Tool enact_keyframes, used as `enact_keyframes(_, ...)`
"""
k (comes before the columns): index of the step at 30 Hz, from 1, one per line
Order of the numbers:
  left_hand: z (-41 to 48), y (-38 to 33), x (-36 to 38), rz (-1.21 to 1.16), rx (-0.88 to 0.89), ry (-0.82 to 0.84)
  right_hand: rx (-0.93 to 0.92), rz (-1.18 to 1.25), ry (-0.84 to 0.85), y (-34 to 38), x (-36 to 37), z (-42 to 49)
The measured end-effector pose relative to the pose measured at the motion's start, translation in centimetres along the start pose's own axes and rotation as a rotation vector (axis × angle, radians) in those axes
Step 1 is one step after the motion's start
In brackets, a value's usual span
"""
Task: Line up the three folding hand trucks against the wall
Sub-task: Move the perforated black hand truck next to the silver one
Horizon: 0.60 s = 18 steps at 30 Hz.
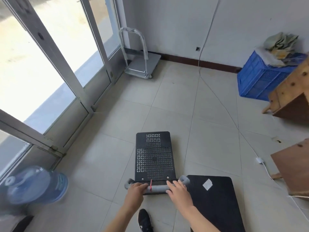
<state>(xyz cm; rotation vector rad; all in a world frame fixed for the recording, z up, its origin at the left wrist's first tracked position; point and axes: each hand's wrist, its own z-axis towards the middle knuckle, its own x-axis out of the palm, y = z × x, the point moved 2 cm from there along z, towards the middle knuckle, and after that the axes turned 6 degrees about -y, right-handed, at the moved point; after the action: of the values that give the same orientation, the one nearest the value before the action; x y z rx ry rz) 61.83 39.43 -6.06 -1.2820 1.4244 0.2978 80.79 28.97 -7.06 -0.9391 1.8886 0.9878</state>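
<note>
Nearest the camera: a black shoe (145,221) on the tiled floor (107,164), between the two forearms. Just beyond it, left hand (135,190) and right hand (178,190) are both wrapped over the grey padded handle (158,187) of the black perforated hand truck (154,156). A red band circles the handle between the hands.

This truck's deck lies flat on the floor near centre frame. Long axis runs away from the person toward the far wall (175,22); handle end is nearest the person.

Just right of it, a second black hand truck (215,203) lies flat, smooth deck, white label on top. Its near-left corner sits just beside the grey handle; whether they touch cannot be told.

The silver hand truck (142,66) stands in the far corner, handle upright and wrapped in clear plastic, deck end at the wall, glazed door frames (55,52) on its left. Well apart from the black pair.

Outward: water jug (36,185) lower left by the glazing; blue crate (260,77) with bundled cloth on top at the far right wall; wooden furniture (291,91) at right edge; thin white cable (207,30) down the wall and across the tiles.
</note>
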Motion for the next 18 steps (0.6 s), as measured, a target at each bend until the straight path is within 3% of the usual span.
enact_keyframes(12,23.0,1.0,-10.0,0.06,0.073,0.103,0.046,0.048,-0.077,1.6,-7.5,21.4)
enact_keyframes(18,34.9,-0.8,-14.8,0.035,0.065,0.072,0.044,0.022,-0.076,0.8,-13.2,33.3)
